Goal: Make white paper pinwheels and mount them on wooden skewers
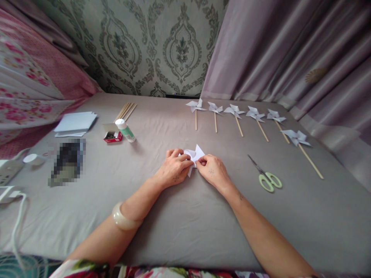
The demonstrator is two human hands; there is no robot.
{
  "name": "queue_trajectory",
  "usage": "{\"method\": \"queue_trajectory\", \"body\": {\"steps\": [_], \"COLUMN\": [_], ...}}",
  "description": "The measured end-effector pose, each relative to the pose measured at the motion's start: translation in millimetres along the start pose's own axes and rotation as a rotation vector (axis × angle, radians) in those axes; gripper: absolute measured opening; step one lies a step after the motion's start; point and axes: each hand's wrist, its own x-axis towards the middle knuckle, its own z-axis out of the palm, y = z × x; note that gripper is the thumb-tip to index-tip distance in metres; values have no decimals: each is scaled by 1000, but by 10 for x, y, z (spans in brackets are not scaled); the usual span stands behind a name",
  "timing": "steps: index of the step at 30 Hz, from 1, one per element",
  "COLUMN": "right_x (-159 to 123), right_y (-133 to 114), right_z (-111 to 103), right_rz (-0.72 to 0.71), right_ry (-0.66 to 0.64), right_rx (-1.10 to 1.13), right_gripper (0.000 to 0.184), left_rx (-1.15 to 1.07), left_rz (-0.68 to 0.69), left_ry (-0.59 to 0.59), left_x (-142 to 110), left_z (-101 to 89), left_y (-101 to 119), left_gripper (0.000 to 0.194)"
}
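Hands (pixel 174 169) close together, pinching white paper (pixel 199 153)

Held paper (pixel 198 153), one; mounted pinwheels (pixel 235 111), six, one-to-three o'clock; scissors (pixel 264 172), one, four o'clock; glue stick (pixel 126 132), one, nine o'clock.

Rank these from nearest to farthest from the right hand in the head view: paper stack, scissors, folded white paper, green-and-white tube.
1. Folded white paper: touching the right hand.
2. Scissors: on its right.
3. Green-and-white tube: on its left, farther back.
4. Paper stack: far left, beyond the tube.
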Motion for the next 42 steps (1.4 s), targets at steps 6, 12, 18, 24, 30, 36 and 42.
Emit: {"method": "queue_trajectory", "body": {"steps": [6,12,18,24,30,36,42], "right_x": [2,1,-8,-2,-17,-20,-46], "right_y": [-27,-33,-36,-38,-42,-14,82], "right_z": [-16,0,9,9,15,19,3], "right_rz": [9,16,17,33,2,-37,-180], "right_ry": [-19,-22,-16,-31,-5,26,65], "right_rx": [-16,-47,-67,-65,-65,-12,80], "right_gripper": [20,20,21,21,18,16,23], "left_rx": [-4,2,10,0,-8,19,39], "left_rz": [4,4,2,-4,-2,-2,4], "left_ry": [-4,3,-3,-9,1,-6,-11], "left_x": [9,4,2,3,5,-1,-5], "left_z": [0,12,6,-3,5,10,-1], "left_y": [3,1,8,13,13,12,23], "left_gripper": [23,24,25,26,25,25,24]}}
